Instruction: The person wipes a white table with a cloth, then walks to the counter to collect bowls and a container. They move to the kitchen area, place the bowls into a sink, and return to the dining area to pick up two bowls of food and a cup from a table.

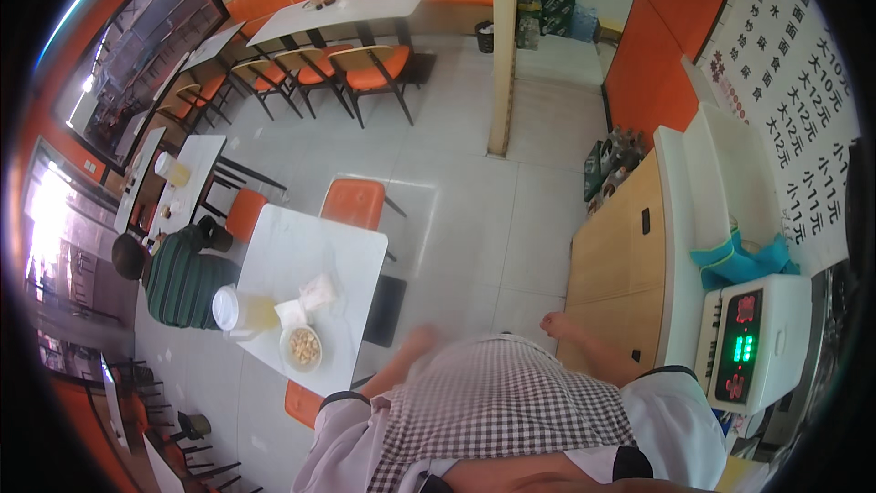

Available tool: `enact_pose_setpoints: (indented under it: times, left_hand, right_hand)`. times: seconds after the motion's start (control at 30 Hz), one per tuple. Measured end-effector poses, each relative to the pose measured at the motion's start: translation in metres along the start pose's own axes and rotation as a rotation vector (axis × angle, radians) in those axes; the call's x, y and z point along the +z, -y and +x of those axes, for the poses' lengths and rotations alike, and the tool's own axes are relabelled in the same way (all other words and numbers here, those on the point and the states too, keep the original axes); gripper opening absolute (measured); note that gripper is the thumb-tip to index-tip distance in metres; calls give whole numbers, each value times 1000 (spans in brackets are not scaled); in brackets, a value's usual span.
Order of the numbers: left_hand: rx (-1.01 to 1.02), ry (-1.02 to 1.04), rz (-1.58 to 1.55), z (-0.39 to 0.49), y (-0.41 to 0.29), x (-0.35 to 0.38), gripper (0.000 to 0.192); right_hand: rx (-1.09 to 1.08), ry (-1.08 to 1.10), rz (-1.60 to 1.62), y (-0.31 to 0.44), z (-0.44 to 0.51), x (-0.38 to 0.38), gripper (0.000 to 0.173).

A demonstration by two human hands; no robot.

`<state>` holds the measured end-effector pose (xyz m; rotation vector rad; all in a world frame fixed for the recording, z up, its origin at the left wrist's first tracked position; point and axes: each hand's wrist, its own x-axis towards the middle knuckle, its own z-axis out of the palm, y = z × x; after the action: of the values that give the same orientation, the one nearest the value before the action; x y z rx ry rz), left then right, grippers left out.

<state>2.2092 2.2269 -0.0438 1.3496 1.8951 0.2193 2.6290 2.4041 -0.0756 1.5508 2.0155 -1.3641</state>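
Observation:
My left hand (419,339) hangs low beside the black-and-white checked apron (506,404), blurred; I see nothing in it. On the other side my right hand (558,324) hangs near the wooden cabinet (619,253), its fingers apparently curled and no object visible in it. A white-topped table (311,246) stands to the front left, nearest to my left hand. On it are a bowl (285,350) of pale, chunky contents, a white tissue packet (319,292), another white packet or paper (292,313) and a pitcher (236,311) of yellowish liquid.
An orange stool (352,203) stands behind the table. A person in a striped green shirt (179,281) sits to its left. Orange chairs (373,72) line a long table (342,10) at the back. A post (501,48) rises mid-room. A digital-display machine (759,342) tops the right counter.

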Motion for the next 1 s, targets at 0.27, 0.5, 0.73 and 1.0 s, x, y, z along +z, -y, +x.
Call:
enact_pose_setpoints:
  times: [0.27,0.5,0.73,1.0]
  left_hand:
    - [-173,384,153,102,15,-45,41]
    - [195,397,408,287,29,-81,47]
    - [430,111,356,457,-66,-165,33]
    - [101,53,-13,466,-95,-169,44]
  right_hand:
    - [-23,65,-261,-88,52,11,38]
    - [-251,-233,-375,-85,16,-84,16]
    - [168,-261,69,-20,68,-149,18]
    - [-136,-95,-371,18,150,-250,20]
